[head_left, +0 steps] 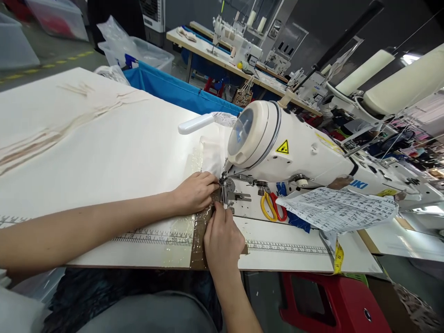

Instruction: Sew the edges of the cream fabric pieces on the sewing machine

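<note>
My left hand (196,192) rests by the needle area of a white sewing machine (263,136), fingers bent and pressed together on the table. Just beyond those fingertips lies a pale piece of cloth (210,155). Nearer my body, my right hand (224,236) is closed, its thumb and index finger pinched close to the presser foot (224,178). Whatever is between the fingers of either hand is hidden or too small to name. Brown tape (199,252) runs under my hands to the table's front edge, with clear shiny tape beside it.
Yellow-and-red-handled scissors (268,207) lie right of the needle plate. A written sheet (340,210) hangs from the machine, above a yellow tape measure (338,259). Pale strips (52,132) lie at the table's left. Behind is a blue cloth bin (180,90); below right, a red stool (333,300).
</note>
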Available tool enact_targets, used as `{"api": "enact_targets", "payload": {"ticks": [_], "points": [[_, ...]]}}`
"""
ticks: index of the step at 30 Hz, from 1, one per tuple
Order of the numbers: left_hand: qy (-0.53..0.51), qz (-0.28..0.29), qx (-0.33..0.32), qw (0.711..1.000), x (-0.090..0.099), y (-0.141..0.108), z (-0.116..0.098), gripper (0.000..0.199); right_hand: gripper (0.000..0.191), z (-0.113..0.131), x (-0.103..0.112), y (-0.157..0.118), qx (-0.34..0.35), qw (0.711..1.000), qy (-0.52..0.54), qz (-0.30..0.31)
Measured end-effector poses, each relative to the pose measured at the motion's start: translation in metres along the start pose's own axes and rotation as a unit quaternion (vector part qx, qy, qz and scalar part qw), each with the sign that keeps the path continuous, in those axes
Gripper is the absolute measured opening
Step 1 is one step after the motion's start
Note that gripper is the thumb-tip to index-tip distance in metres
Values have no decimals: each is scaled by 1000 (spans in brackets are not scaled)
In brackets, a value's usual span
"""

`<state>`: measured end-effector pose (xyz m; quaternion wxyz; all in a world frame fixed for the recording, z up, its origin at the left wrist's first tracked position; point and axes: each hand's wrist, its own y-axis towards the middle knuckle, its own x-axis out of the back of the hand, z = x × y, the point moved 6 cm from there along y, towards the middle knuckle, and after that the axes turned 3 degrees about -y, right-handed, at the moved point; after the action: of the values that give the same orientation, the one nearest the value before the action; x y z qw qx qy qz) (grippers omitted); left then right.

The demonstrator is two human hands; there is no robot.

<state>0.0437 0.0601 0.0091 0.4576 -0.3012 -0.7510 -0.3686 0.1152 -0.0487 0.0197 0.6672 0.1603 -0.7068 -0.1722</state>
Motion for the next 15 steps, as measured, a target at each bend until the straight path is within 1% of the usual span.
{"api": "enact_targets", "payload": {"ticks": [2,3,4,5,6,8,9,10,11,12,13,15], "points": [[2,-8,0,1000,3,0,2,37,36,-10,7,-14,-19,996,87,-1],[1,-16,0,1000,5,0,3,37,36,-17,11,-23,-41,987,154,-2],[0,-25,-1,1000,7,0,4,36,36,-26,14,-32,-77,970,231,-1],[-1,-33,1,999,10,1,4,35,37,-36,16,-43,-120,944,308,8],[-2,-38,6,999,13,1,4,34,38,-44,16,-53,-167,909,381,25],[-14,-37,28,999,19,1,2,31,36,-54,16,-69,-241,829,502,60],[-33,-26,38,998,21,-1,-1,30,34,-56,16,-74,-263,793,545,70],[-62,-8,42,997,22,-3,-7,28,32,-57,17,-78,-276,765,577,73],[-95,15,38,995,23,-8,-15,26,33,-58,18,-81,-283,747,598,70],[-124,37,24,991,24,-13,-25,23,34,-58,19,-82,-287,736,610,62],[-144,56,6,988,23,-19,-37,20,37,-59,19,-84,-290,732,614,53],[-143,72,-27,987,21,-33,-59,15,41,-62,20,-86,-286,735,614,36]]}}
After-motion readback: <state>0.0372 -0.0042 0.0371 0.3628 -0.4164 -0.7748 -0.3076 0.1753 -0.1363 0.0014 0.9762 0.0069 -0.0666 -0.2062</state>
